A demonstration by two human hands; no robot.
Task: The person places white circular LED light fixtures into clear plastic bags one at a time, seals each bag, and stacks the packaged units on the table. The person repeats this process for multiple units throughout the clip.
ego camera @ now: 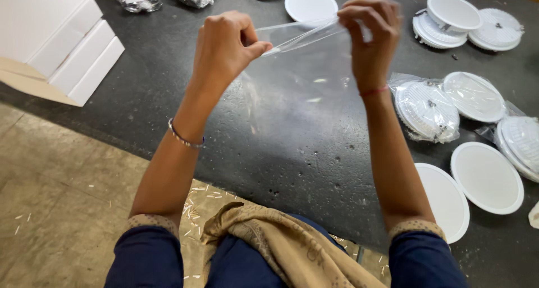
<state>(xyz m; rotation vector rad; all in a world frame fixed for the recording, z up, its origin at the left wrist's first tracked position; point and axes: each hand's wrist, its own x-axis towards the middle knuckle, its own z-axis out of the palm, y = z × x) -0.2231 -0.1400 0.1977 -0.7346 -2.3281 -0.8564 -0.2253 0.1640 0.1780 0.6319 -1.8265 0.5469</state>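
Clear glossy plastic bag (292,85); dark speckled matt stone table (314,159).

Both hands are raised over the dark table (292,153), stretching a clear plastic bag (297,85) between them: the left hand (224,49) pinches its top edge with thumb and fingers, the right hand (370,32) likewise. Round white lamps (485,175) lie to the right, some bagged; white boxes (62,46) sit far left.

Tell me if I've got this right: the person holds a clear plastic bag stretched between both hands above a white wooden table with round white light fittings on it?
Not quite. The table is dark grey and stone-like, not white wood, as the head view shows. The rest holds: the left hand and right hand stretch a clear plastic bag above it, with round white light fittings lying on it.
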